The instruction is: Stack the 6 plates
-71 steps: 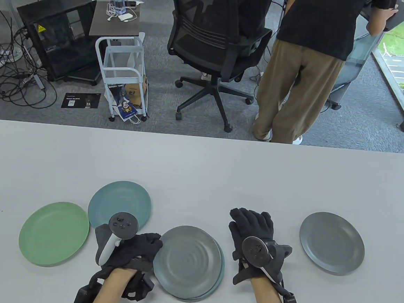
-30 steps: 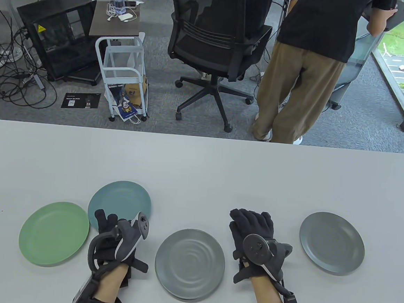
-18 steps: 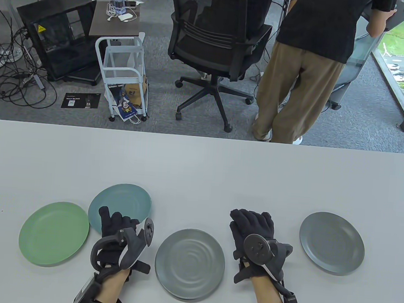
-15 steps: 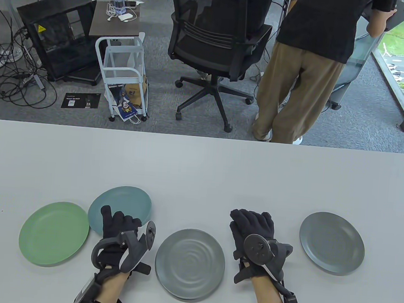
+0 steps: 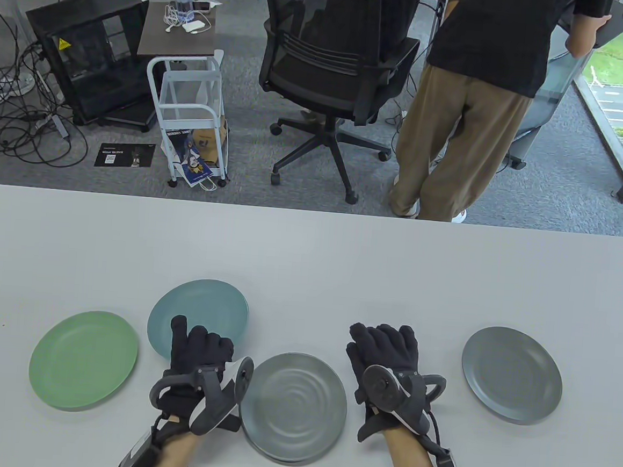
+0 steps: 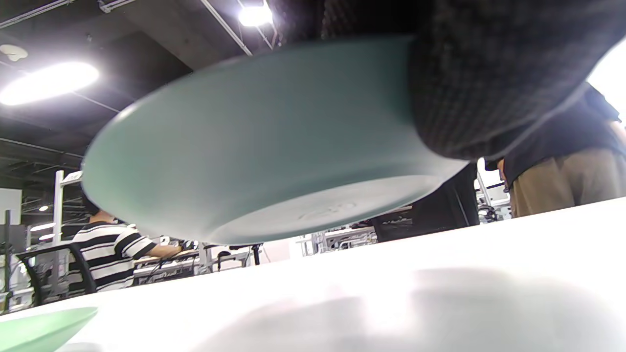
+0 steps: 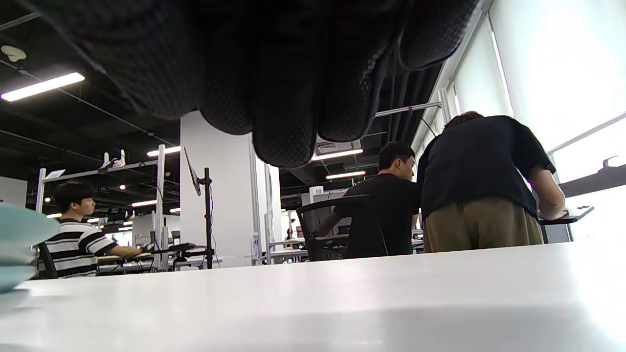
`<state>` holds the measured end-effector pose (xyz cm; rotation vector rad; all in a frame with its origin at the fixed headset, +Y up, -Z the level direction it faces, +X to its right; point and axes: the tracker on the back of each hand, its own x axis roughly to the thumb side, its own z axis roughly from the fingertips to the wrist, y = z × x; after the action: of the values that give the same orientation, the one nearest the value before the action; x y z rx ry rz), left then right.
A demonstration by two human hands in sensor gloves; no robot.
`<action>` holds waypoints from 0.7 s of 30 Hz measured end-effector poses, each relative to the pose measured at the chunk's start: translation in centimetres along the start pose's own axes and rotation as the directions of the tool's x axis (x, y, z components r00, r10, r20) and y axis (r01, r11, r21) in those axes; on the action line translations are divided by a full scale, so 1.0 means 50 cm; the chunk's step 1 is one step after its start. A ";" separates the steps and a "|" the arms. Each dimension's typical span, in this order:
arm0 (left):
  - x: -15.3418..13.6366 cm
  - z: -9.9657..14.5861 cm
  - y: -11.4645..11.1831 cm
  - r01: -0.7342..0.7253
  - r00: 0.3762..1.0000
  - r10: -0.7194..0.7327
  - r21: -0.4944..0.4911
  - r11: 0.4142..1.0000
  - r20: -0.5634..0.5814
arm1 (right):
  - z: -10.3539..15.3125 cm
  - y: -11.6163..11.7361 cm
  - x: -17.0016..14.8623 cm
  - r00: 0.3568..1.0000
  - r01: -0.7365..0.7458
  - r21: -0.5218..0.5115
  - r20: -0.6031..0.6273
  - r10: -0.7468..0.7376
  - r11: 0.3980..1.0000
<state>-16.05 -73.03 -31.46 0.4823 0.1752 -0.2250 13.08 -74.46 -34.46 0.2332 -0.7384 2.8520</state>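
Here, at far left, the green plate lies flat on the table, untouched. Next comes the teal plate, which the left hand grips at its near edge; the left wrist view shows the plate's underside clear of the tabletop and tilted, a gloved finger wrapped over its rim. Just right of that hand sits the stack, a grey plate on top with other rims showing beneath; how many it holds cannot be told. So the stack lies to the right of the lifted plate and a little nearer the person, and the left hand is the one already beside it: a short carry right should bring the teal plate over it. The right hand rests flat on the table just right of the stack, fingers extended, holding nothing. Well apart at far right lies a single grey plate.
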 end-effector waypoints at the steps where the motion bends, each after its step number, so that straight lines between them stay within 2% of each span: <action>1: 0.002 0.002 0.004 -0.003 1.000 0.003 0.009 1.000 0.007 | -0.001 -0.001 0.002 1.000 0.008 0.005 0.000 -0.008 1.000; 21: 0.044 0.031 0.053 -0.055 0.988 0.038 0.110 0.992 0.153 | -0.033 -0.029 0.035 0.981 0.190 0.075 -0.051 -0.187 0.979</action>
<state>-13.10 -71.89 -29.42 0.5796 0.0033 -0.2257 11.53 -72.18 -34.86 0.2381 -0.5624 2.6996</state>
